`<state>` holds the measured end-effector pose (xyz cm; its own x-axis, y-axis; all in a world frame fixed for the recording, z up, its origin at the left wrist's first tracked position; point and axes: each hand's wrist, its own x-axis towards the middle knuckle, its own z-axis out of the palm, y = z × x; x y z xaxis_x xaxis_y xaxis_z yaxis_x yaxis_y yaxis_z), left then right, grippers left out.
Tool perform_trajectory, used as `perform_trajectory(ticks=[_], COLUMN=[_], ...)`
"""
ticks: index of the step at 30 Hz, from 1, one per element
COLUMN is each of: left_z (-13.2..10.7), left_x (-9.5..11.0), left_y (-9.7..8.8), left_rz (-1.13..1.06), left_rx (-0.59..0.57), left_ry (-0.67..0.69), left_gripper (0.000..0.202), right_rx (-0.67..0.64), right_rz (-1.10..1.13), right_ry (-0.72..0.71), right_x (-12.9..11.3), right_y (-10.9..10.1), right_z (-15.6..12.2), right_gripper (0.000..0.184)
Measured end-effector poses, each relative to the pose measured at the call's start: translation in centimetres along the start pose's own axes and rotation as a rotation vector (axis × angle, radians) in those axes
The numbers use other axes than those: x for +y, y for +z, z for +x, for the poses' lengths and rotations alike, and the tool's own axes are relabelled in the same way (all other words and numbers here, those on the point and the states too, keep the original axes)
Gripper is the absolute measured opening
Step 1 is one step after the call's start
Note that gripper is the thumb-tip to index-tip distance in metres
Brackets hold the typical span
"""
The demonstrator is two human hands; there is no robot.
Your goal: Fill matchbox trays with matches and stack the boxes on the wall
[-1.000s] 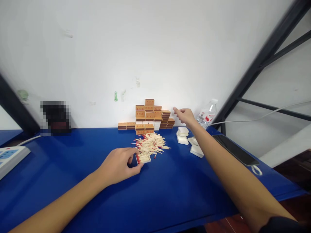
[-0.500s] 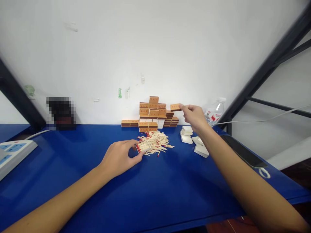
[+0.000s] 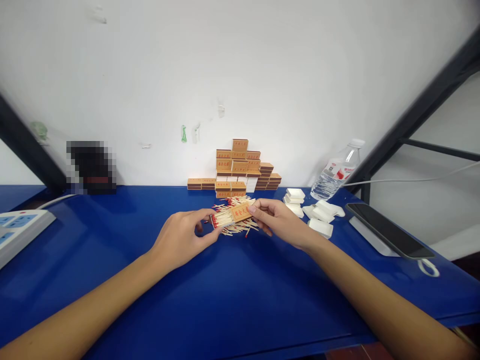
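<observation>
Between the thumb and fingers of my left hand is a small white matchbox tray filled with red-headed matches. My right hand pinches an orange matchbox sleeve by its right end. The sleeve's left end meets the right part of the tray; how far it covers the tray I cannot tell. Below and behind both lies a pile of loose matches on the blue table. Just behind the pile rises a stack of matchboxes against the wall.
White matchbox trays lie in a loose group on the right. Behind them a clear water bottle leans by the wall. A phone is at the far right, a power strip at the far left. Dark metal bars frame the table's end.
My right hand has brought the sleeve down and left, from beside the stack to the tray in my left hand. The left hand keeps its hold in nearly the same place.
</observation>
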<state>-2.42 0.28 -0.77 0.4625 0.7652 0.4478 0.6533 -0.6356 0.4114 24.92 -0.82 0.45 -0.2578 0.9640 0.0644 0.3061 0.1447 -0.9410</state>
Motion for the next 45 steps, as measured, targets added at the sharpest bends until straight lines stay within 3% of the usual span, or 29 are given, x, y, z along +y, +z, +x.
perform_trajectory(ticks=[6, 11, 15, 22, 26, 30, 34, 37, 41, 45], left_z=[-0.2, -0.1, -0.1, -0.4, -0.1, 1.5, 4.4, 6.6, 8.9, 10.2], left_x=[-0.1, -0.3, -0.5, -0.3, -0.4, -2.3, -6.0, -7.9, -8.3, -7.6], left_y=[0.3, 0.4, 0.5, 0.4, 0.0, -0.9, -1.5, -1.0, 0.8, 2.2], left_rz=[-0.052, -0.073, -0.124, -0.205, -0.183, -0.222, -0.294, -0.278, -0.225, -0.128], left_rx=[0.056, 0.09, 0.118, 0.128, 0.081, 0.11, 0.121, 0.114, 0.191, 0.248], left_ry=[0.083, 0.058, 0.048, 0.053, 0.06, -0.091, -0.294, -0.328, -0.365, -0.404], left_gripper=[0.039, 0.041, 0.042, 0.045, 0.046, 0.045, 0.05, 0.049, 0.048, 0.034], right_rx=[-0.039, 0.12, 0.223, 0.004, 0.018, 0.092, 0.171, 0.211, 0.25, 0.274], right_rz=[0.011, 0.064, -0.081, -0.39, -0.436, -0.492, -0.543, -0.578, -0.604, -0.631], right_ry=[-0.01, -0.097, -0.164, -0.322, -0.345, -0.333, -0.368, -0.378, -0.373, -0.38], right_x=[0.0, 0.4, 0.5, -0.1, -0.1, 0.5, 1.5, 2.1, 2.3, 2.3], right_y=[0.0, 1.2, 3.2, 5.6, 5.1, 3.9, 2.6, 1.9, 1.2, 0.7], right_z=[-0.5, -0.4, -1.0, -2.6, -2.5, -1.9, -1.1, -0.6, -0.1, 0.2], right_gripper=[0.044, 0.04, 0.043, 0.038, 0.043, 0.051, 0.039, 0.029, 0.017, 0.014])
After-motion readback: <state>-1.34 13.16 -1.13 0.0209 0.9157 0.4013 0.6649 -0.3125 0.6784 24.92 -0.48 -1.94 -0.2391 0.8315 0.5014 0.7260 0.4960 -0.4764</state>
